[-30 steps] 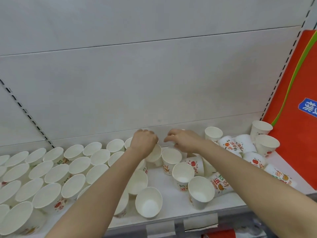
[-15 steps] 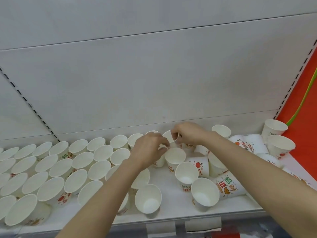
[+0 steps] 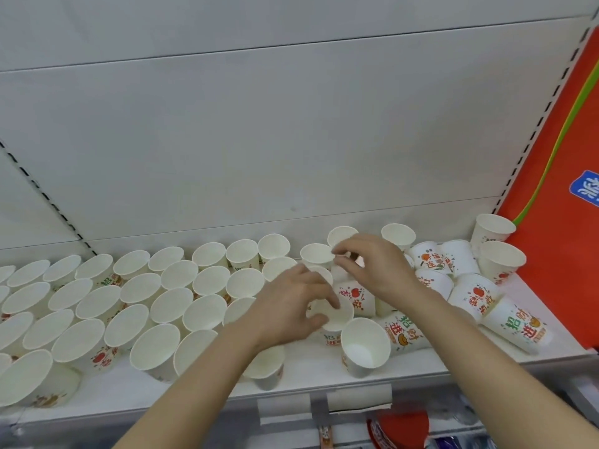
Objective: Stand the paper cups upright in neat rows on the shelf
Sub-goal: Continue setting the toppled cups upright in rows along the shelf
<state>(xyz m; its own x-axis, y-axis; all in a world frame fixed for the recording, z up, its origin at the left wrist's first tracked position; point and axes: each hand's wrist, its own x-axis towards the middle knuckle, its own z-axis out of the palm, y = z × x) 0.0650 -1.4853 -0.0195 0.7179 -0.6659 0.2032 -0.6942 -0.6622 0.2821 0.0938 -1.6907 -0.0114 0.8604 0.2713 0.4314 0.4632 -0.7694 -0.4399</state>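
White paper cups [image 3: 210, 281], red-green print, upright rows on shelf [image 3: 421, 361]

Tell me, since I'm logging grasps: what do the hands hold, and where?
The left hand grips an upright white paper cup by its rim; the right hand seems empty.

White shelf [image 3: 324, 374] with a pale back panel. Left of the hands it's packed with upright cups [image 3: 181, 303], touching each other in rough rows from the back panel to the front edge. Right of that block the cups [image 3: 453, 286] are a jumble: some upright, several tipped on their sides showing red and green print. One upright cup [image 3: 364, 348] sits near the front edge.
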